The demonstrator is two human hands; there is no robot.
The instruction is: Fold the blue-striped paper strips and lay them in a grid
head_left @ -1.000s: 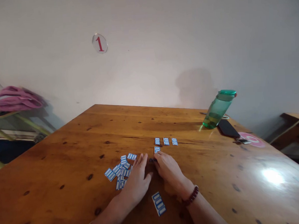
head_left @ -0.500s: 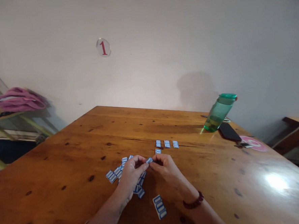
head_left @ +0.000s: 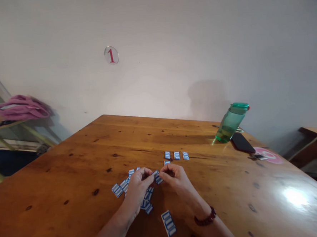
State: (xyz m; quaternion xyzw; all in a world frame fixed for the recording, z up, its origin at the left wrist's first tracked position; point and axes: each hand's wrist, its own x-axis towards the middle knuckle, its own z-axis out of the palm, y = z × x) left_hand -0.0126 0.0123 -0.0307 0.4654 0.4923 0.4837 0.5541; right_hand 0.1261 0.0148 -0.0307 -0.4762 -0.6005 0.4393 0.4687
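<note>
A small blue-and-white patterned card (head_left: 158,177) is held up between my hands over the table. My left hand (head_left: 137,187) pinches its left edge between thumb and fingers. At the card's right edge are the closed thumb and fingertips of my right hand (head_left: 177,179). Beneath and beside my left hand lies a loose pile of similar cards (head_left: 117,189), partly hidden by that hand. A row of three cards (head_left: 177,155) lies beyond my hands, and another card (head_left: 167,162) below it is partly covered by my right hand. One single card (head_left: 169,223) rests nearer to me.
On the wooden table (head_left: 78,166), a green water bottle (head_left: 232,123) stands at the back right. Beside it are a dark phone (head_left: 242,143) and a pink round disc (head_left: 269,155). A pink cloth (head_left: 20,108) lies on a surface at the left.
The held card has tilted so more of its patterned face shows between my fingers. Both hands stay close together; the view has shifted slightly.
</note>
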